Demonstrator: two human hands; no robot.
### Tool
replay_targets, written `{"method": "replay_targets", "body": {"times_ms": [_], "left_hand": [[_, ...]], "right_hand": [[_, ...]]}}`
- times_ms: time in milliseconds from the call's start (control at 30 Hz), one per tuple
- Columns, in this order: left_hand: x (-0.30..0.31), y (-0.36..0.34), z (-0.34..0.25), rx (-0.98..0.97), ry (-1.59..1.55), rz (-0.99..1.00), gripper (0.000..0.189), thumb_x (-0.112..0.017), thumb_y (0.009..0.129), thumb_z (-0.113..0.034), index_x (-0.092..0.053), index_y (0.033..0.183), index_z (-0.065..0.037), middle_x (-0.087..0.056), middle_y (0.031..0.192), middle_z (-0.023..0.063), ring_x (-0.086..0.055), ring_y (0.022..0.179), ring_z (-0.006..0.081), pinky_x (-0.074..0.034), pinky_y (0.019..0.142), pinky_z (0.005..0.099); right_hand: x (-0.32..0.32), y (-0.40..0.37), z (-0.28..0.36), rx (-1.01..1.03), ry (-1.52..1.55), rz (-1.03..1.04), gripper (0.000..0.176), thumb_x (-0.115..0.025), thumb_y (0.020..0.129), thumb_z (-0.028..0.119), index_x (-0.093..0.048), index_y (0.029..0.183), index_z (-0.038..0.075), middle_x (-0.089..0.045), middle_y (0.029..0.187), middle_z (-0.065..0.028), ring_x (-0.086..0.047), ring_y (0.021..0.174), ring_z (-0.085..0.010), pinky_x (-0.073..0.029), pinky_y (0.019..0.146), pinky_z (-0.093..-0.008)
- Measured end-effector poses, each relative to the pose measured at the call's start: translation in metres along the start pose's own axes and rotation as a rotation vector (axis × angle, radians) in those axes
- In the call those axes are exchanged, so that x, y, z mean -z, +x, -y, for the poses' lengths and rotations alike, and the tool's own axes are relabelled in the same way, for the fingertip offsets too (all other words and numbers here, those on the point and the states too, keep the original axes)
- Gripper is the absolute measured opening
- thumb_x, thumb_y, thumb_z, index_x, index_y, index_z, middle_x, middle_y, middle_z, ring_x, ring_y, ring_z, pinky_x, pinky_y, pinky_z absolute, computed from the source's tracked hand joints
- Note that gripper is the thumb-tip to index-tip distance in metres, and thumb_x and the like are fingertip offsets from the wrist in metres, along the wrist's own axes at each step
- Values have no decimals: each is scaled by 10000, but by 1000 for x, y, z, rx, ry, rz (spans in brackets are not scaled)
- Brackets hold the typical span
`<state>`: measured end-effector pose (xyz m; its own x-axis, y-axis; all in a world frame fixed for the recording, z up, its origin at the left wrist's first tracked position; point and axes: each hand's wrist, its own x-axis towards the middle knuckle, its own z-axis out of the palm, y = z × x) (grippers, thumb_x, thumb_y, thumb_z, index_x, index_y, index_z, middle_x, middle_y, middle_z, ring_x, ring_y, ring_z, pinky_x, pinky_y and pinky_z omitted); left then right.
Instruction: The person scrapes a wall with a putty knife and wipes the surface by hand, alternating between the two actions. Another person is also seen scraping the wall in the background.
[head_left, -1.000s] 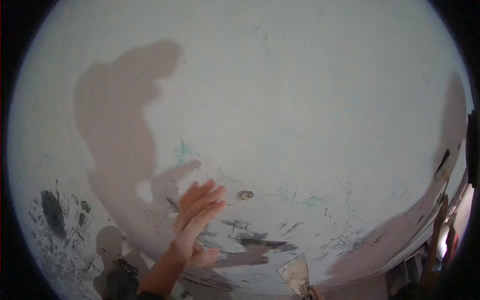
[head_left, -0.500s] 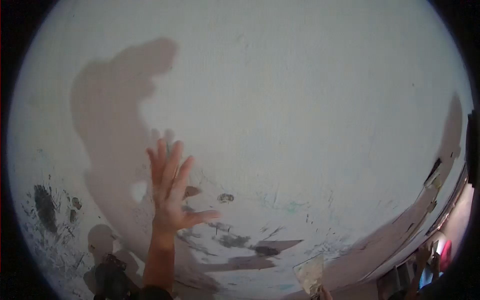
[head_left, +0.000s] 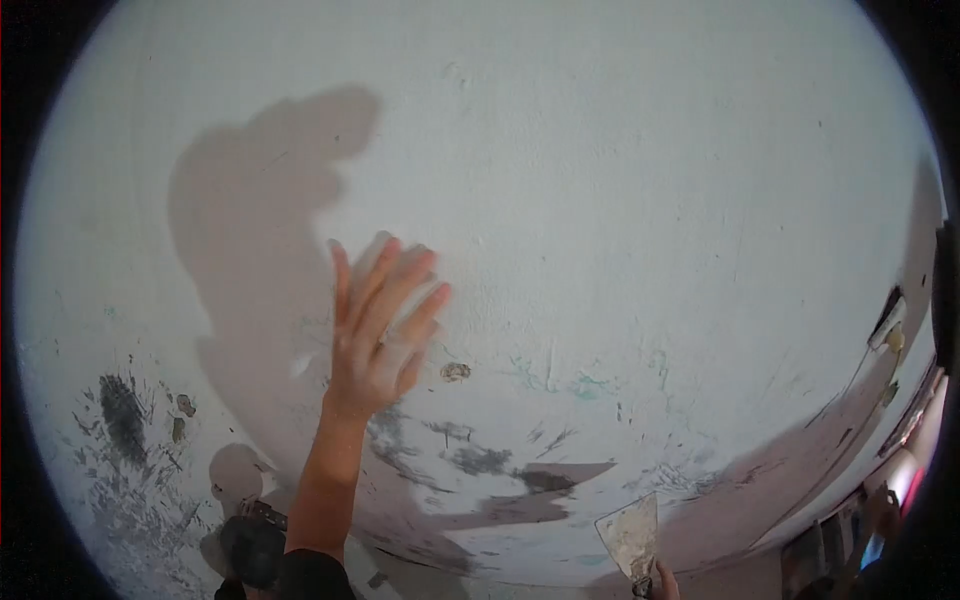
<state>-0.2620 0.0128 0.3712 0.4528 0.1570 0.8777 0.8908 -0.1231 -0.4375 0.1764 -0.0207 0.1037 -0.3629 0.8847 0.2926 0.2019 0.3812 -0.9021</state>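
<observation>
My left hand (head_left: 378,335) is raised in front of the pale wall (head_left: 600,200), with its back toward me. Its fingers are spread and nothing is in them; the fingertips seem to touch the wall or lie very close to it. Low in view, my right hand (head_left: 666,582) grips a putty knife (head_left: 632,538) whose wide blade, smeared with pale residue, points up. Most of that hand is cut off by the bottom edge. Around my left hand the wall carries a small chipped spot (head_left: 455,372), dark smudges (head_left: 482,460) and greenish marks (head_left: 595,385).
A dark rounded shape, apparently a person's head (head_left: 252,550), is at lower left, with a shadow on the wall beside it. Far right, another person's hand (head_left: 882,510) shows dimly. Damaged wall patches (head_left: 888,325) run along the right side. A dark scuff (head_left: 122,418) marks the left.
My left hand has moved up and to the right across the wall, its thumb drawn in closer. The putty knife in my right hand has risen slightly and come further into view.
</observation>
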Motion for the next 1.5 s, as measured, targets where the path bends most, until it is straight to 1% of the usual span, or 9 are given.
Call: {"method": "replay_targets", "body": {"times_ms": [100,200,567,767,900,1000,1100,1200,1500], "left_hand": [[6,-3,-3,174,-187,-131,514,-778,758,-365,-623,1224,-212,-515,1400,71,-384,1372,322,-148,1182,568],[8,-1,-16,63,-128,40,579,-801,719,-379,-610,1244,-229,-499,1412,67,-373,1382,309,-175,1176,566],[4,-40,-149,178,-762,273,524,-745,773,-141,-622,1276,-219,-482,1423,42,-434,1343,252,-332,1142,471],[28,-80,-243,308,-868,498,520,-706,836,-164,-569,1335,-205,-446,1457,42,-416,1353,266,-298,1158,495],[24,-64,-230,33,-727,496,436,-627,896,-218,-571,1328,-206,-461,1447,43,-453,1326,245,-354,1131,469],[10,-38,-194,-149,-618,493,432,-631,883,-205,-584,1313,-196,-494,1419,50,-470,1314,241,-366,1128,453],[3,-2,-158,-268,-500,428,312,-664,807,-161,-656,1118,-126,-624,1135,44,-569,1145,215,-427,1068,420],[-2,26,-126,-421,-458,367,168,-665,720,-156,-634,867,-80,-615,890,26,-592,948,194,-460,965,377],[-32,34,-75,-708,-601,259,193,-672,617,-210,-527,647,-86,-532,674,23,-541,737,191,-441,830,326]], "right_hand": [[-8,10,12,268,-66,-171,535,-534,942,49,-369,1448,-3,-675,1070,-105,-552,696,-84,-437,617,-218],[-1,5,26,153,-89,-114,539,-535,939,51,-370,1449,-2,-684,1009,-78,-478,605,-60,-390,548,-208],[-17,-7,8,-27,193,-88,508,-515,975,62,-360,1454,-3,-596,1071,-85,-553,835,-117,-465,695,-240],[-32,-7,34,-38,457,229,604,-480,996,99,-189,1524,50,-611,952,-108,-569,706,-132,-439,563,-231],[-59,15,45,-70,598,370,723,-488,1004,177,-20,1554,158,-610,814,-117,-557,597,-121,-390,479,-214],[-69,56,77,-285,1068,516,671,-523,937,35,-200,1514,154,-445,692,-98,-430,465,-187,-348,415,-313],[-77,91,106,-119,1118,754,731,-443,1005,131,69,1520,216,-370,721,-58,-377,535,-152,-322,486,-293],[-93,103,132,-58,1347,784,718,-428,1018,140,59,1538,230,-358,709,-38,-364,517,-133,-314,470,-279],[-139,113,170,-5,1118,406,699,-386,1047,201,112,1534,246,-316,656,0,-292,474,-86,-272,415,-249]]}}
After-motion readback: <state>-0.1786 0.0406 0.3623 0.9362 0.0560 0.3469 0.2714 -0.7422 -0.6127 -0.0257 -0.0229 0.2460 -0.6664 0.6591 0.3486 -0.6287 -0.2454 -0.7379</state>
